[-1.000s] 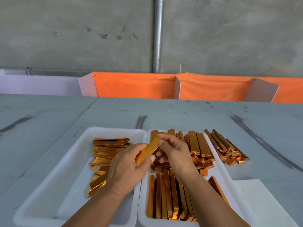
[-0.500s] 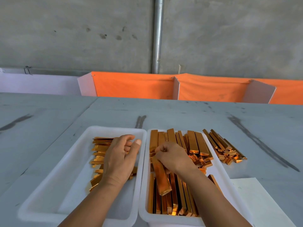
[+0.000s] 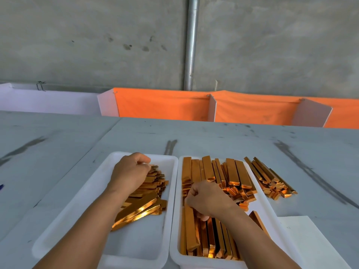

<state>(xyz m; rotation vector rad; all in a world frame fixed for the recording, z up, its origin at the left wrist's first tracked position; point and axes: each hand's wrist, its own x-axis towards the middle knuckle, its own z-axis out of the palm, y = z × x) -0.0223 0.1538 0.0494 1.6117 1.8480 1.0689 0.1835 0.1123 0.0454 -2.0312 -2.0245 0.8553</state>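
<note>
Two white trays sit side by side on the grey table. The left tray [image 3: 136, 243] holds a pile of flat gold strips [image 3: 143, 206]. My left hand [image 3: 131, 171] lies on the far end of that pile, its fingers curled down and pinching the end of a top strip. The right tray [image 3: 269, 211] holds upright gold boxes [image 3: 231, 171] at the back and a row lying lengthwise at the front. There my right hand [image 3: 206, 200] grips the upper end of one gold box [image 3: 191, 230], standing it among the front row.
A loose heap of gold pieces [image 3: 270, 179] lies on the table right of the trays. A white sheet [image 3: 305, 241] sits at the near right. Orange and white dividers [image 3: 165, 104] line the table's far edge, with a concrete wall and metal pipe [image 3: 191, 45] behind.
Both hands held one gold box a second ago. My right hand has since carried it down into the right tray's front row. My left hand went to the flat strips' far end and curled its fingers.
</note>
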